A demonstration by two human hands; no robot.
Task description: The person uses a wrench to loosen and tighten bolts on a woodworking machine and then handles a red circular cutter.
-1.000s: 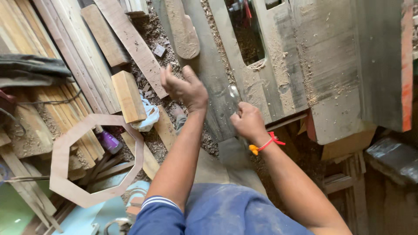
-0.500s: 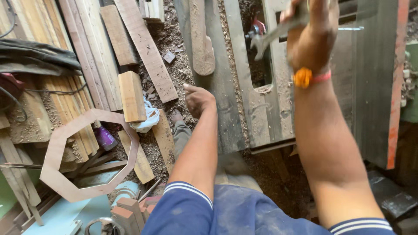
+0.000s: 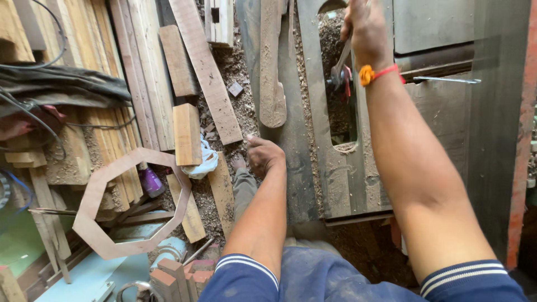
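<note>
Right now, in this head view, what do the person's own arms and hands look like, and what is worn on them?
Both forearms are bare below short dark blue sleeves, each edged with white stripes at the cuff. The right hand has a red thread wristband with an orange bead or tassel at the wrist. The left hand wears nothing visible: no glove, ring or watch shows.

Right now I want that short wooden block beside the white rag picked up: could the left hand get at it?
Probably yes. The left hand rests at the bench edge, empty, and the wooden block lies just beside it past the white rag, with nothing lying on top of it.
</note>
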